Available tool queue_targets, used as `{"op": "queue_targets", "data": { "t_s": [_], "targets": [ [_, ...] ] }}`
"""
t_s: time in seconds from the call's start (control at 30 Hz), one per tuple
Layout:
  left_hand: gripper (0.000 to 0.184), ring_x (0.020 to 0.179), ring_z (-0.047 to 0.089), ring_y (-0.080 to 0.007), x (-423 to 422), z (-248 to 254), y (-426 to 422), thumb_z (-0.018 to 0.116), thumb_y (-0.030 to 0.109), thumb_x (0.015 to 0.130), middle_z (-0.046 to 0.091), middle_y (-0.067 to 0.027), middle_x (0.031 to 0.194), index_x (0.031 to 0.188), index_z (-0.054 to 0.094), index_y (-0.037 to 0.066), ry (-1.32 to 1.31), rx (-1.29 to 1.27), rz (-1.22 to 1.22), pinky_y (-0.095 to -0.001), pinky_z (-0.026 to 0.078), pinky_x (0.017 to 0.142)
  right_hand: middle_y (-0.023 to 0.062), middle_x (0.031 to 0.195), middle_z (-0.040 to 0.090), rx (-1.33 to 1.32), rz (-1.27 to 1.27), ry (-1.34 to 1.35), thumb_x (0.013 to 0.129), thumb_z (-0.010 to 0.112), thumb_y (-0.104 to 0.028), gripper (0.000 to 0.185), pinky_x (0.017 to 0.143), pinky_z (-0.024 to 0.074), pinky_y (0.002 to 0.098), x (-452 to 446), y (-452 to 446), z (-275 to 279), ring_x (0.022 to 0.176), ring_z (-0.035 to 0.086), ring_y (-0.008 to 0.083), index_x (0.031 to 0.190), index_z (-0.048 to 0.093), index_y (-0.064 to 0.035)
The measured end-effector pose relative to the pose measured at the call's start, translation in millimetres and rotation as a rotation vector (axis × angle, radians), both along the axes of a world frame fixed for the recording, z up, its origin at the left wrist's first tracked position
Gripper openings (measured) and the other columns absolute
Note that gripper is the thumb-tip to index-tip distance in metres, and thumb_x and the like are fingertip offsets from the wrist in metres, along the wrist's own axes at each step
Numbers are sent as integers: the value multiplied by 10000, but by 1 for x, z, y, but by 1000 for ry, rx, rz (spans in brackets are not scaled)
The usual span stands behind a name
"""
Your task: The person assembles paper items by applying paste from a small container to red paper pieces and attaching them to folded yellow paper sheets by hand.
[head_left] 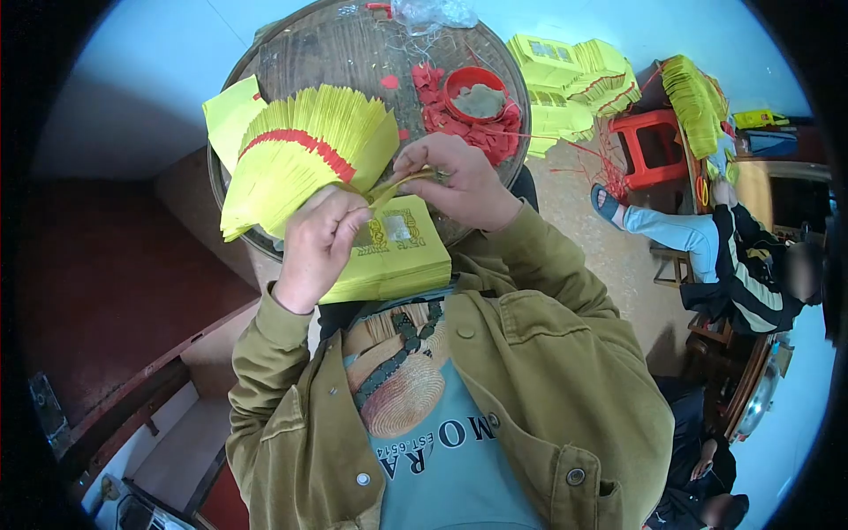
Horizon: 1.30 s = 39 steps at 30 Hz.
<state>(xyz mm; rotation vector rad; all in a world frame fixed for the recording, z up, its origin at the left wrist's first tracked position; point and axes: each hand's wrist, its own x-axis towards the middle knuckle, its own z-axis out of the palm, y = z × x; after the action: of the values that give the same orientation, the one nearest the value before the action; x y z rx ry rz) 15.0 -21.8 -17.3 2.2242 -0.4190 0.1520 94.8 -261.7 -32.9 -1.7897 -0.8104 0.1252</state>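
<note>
My left hand [320, 237] is closed, its thumb pressed over curled fingers, at the near edge of a fanned bundle of yellow paper [287, 172] with a red band across it. A thin yellow strip [385, 192] runs from there to my right hand [455, 181], which pinches it between thumb and fingers. Below both hands lies a thick stack of yellow printed paper [393, 256], close to my body. How far my left fingers also grip the bundle is hidden.
On the round wooden table [331, 53] are a red bowl [477, 94] of greyish stuff, red paper pieces [481, 139] and a clear plastic bag [433, 13]. Yellow stacks [552, 115] stand beyond it. A red stool [649, 150] and a seated person [738, 243] are at the right.
</note>
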Motion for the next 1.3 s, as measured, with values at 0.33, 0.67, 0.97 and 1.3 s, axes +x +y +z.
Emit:
{"op": "queue_targets", "data": {
  "t_s": [0.33, 0.67, 0.97, 1.3],
  "targets": [
    [354, 1067, 699, -392, -24, 48, -7, 618, -24, 935, 708, -205, 1162, 1284, 655, 20, -42, 89, -124, -416, 559, 918, 72, 1075, 709, 14, -148, -188, 849, 735, -69, 214, 850, 527, 402, 28, 15, -16, 992, 656, 277, 1059, 697, -66],
    [372, 1175, 627, -428, -6, 2, -1, 692, 17, 900, 632, -231, 1326, 1267, 639, -14, 60, 202, -137, -471, 521, 990, 119, 967, 658, -237, 154, -292, 860, 761, -181, 227, 812, 520, 433, -55, 9, -17, 929, 636, 337, 1013, 655, -50],
    [390, 1171, 648, -368, -3, 25, 10, 761, 96, 895, 672, -199, 1288, 1256, 659, -8, 315, -38, -298, -430, 521, 975, 124, 873, 681, -276, 106, 79, 895, 723, -184, 137, 771, 510, 432, -30, 11, -15, 849, 651, 332, 936, 707, -54],
    [221, 841, 689, -407, 1, 0, 8, 604, 73, 1006, 700, -235, 960, 1196, 681, -8, 145, 22, 5, -425, 549, 749, 7, 916, 687, -205, 37, -385, 870, 761, -191, 202, 875, 421, 394, -14, 14, -3, 922, 644, 217, 1064, 724, -149]
  ]
}}
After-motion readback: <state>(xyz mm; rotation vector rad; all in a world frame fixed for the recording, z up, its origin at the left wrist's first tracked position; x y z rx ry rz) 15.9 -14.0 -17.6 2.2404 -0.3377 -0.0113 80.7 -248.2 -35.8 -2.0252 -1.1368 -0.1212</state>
